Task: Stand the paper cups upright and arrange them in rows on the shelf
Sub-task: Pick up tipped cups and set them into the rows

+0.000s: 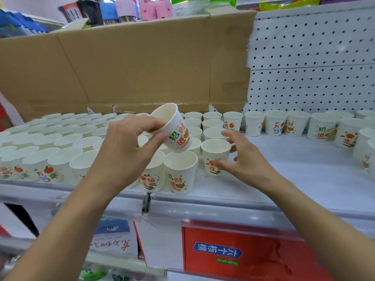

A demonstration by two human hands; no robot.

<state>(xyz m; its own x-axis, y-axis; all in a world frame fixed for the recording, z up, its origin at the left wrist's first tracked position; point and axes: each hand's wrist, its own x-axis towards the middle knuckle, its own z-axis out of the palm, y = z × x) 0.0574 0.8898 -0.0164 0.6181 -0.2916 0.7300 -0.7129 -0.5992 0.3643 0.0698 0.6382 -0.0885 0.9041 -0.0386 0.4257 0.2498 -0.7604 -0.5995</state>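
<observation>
Paper cup point(176, 132) reading 招财进, pinched tilted in left hand point(129, 145), right hand point(242, 160) spread wide

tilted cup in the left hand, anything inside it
The tilted cup, pinched by the left hand, shows only bare white inner wall through its mouth. Its inside bottom cannot be seen: the fingers and the near wall cover it.

The left hand point(125, 147) conceals parts of several paper cups point(80, 171) in the rows. The right frame edge cuts off the outermost cup point(366, 161).
</observation>
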